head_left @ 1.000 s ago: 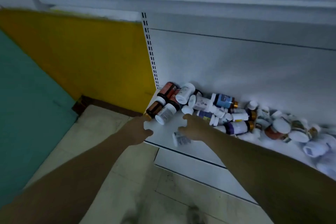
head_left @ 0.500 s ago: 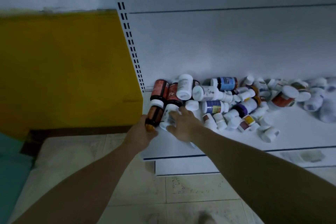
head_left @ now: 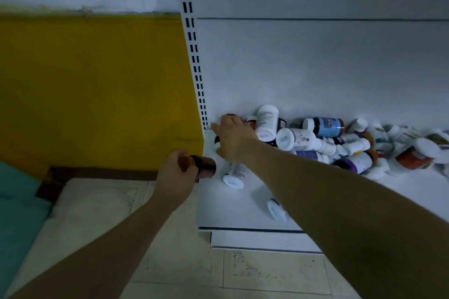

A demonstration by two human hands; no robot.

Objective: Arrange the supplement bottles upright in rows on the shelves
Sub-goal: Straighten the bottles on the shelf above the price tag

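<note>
1. Right now your left hand (head_left: 176, 175) is clamped round an amber bottle (head_left: 202, 165), fingers curled over its cap end. The bottle lies sideways, its base pointing right, just over the near left edge of the shelf (head_left: 230, 211).
2. Your right hand (head_left: 233, 138) reaches into the far left corner of the shelf, palm down, fingers bent over dark bottles there. You cannot tell from this view whether it grips one or only touches them; the hand hides the contact.
3. Beneath that wrist a white bottle (head_left: 234, 173) lies on its side, round smooth cap facing you, printed label on its barrel.
4. Nearer you, a small white bottle (head_left: 275, 211) lies partly hidden by your forearm.
5. To the right, the pile of bottles (head_left: 340, 143) lies against the back panel (head_left: 315, 68): cylinders of white and amber plastic, glossy labels in blue, purple and orange, all tumbled, none upright.
6. The shelf is flat, matte white, with a dark strip along its near edge.
7. At its left stands a white slotted upright (head_left: 194, 56), then a yellow wall (head_left: 97, 80).
8. Below you is a pale, speckled tiled floor (head_left: 170, 262).
</note>
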